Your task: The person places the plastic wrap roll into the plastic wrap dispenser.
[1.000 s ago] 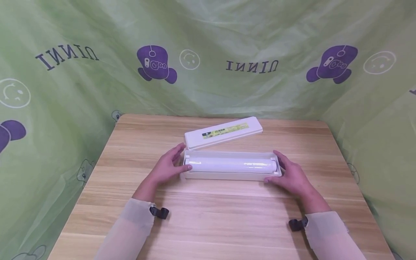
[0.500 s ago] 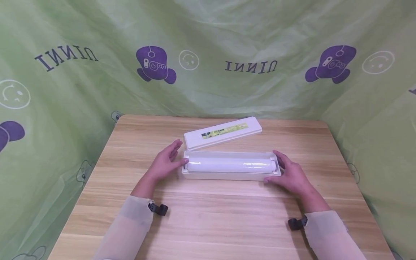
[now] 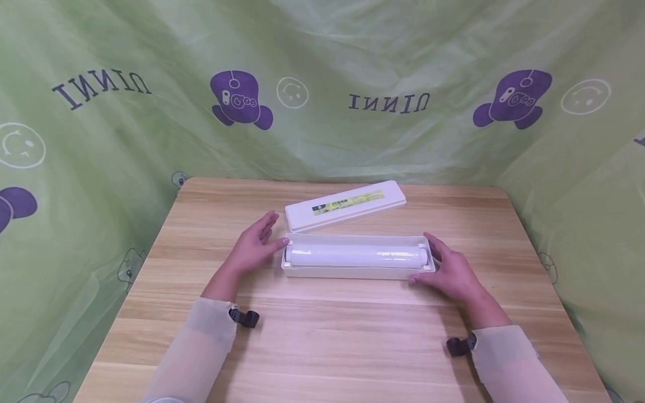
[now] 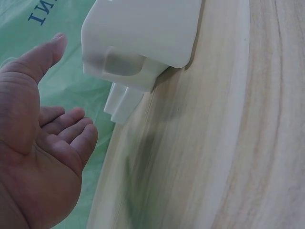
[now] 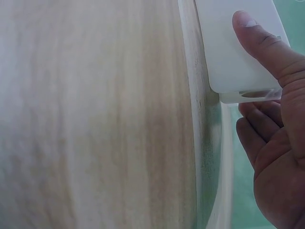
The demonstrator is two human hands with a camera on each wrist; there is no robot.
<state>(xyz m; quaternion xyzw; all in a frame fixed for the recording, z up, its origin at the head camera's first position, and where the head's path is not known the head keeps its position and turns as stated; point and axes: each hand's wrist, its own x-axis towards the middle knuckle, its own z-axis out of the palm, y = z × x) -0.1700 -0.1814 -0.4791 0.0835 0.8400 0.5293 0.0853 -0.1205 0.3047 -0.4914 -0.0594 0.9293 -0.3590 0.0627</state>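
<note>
A long white box (image 3: 353, 273) lies uncovered on the table in the head view, with a glossy white roll of what looks like cling film (image 3: 347, 256) inside. Its white lid (image 3: 347, 206), bearing a yellow-green label, lies slanted just behind. My right hand (image 3: 452, 272) grips the box's right end, thumb along the front face (image 5: 240, 52) and fingers round the far side. At the opposite end, my left hand (image 3: 252, 246) is spread with its thumb tip by the corner. The left wrist view shows a gap between that hand (image 4: 45, 138) and the box's end (image 4: 138, 38).
The wooden table (image 3: 342, 347) stretches in front of the box and to both sides. A green printed curtain (image 3: 322, 145) surrounds its back and sides. A small black camera (image 3: 248, 319) sticks out from the left cuff, another (image 3: 458, 347) from the right.
My left hand has let go of the box's left end and drawn back, up and to the left, its fingers opening. The right hand has kept its grip; the lid stays put.
</note>
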